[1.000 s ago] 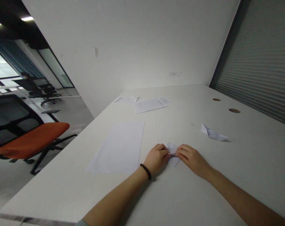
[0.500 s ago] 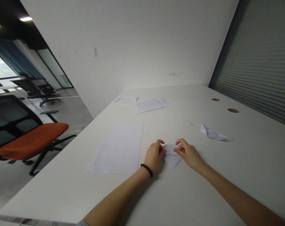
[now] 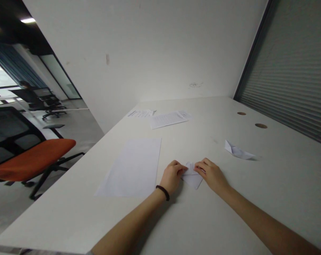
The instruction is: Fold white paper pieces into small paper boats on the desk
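A small folded sheet of white paper lies on the white table, its pointed end toward me. At its left edge my left hand, with a dark band on the wrist, pinches the paper between thumb and fingers. My right hand is closed on the paper's right side in the same way. The fingertips cover both upper corners of the folds. To the right, apart from my hands, rests a folded paper boat.
A blank white sheet lies left of my hands. Farther back are printed sheets. Two round holes pierce the table's right side, one of them a cable hole. An orange-seated chair stands beyond the left edge; a person sits far behind.
The fingers of both hands have closed down onto the folded paper, where index fingers were raised before. The view has shifted slightly.
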